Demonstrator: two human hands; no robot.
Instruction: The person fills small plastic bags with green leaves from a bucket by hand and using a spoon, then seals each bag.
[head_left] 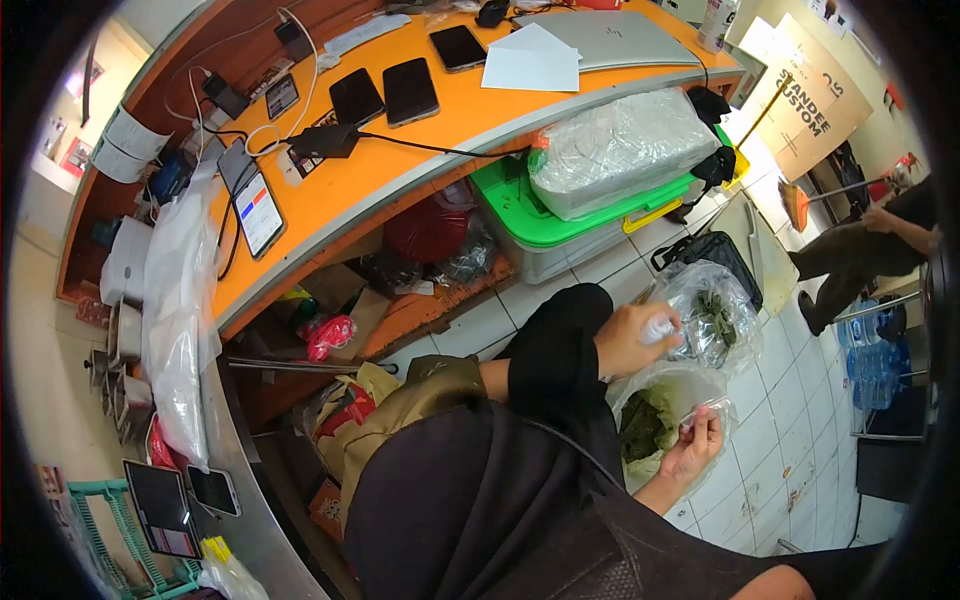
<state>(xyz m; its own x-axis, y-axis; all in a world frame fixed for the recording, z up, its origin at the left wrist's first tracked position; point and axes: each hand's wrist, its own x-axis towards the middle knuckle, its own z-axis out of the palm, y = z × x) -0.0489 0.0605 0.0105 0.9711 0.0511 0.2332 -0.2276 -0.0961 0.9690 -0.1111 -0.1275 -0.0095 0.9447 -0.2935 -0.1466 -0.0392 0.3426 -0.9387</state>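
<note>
My left hand [632, 342] is closed round a small white cylindrical item [657, 328], partly hidden by the fingers. Below it, a clear plastic bag [718, 385] stands with its mouth up and dried green leaves [648, 425] inside. The fingers of my right hand [695, 447] are pinched at this bag's rim. Just beyond my left hand lies another clear plastic bag [745, 340], also with green leaves [715, 318] in it.
An orange counter [310, 190] with several phones [411, 91] and a laptop [620, 40] curves along the left and top. Under it stands a green-lidded box [500, 200] bearing a wrapped package [625, 150]. A black bag [735, 265] lies on the tiles; another person [880, 240] stands at right.
</note>
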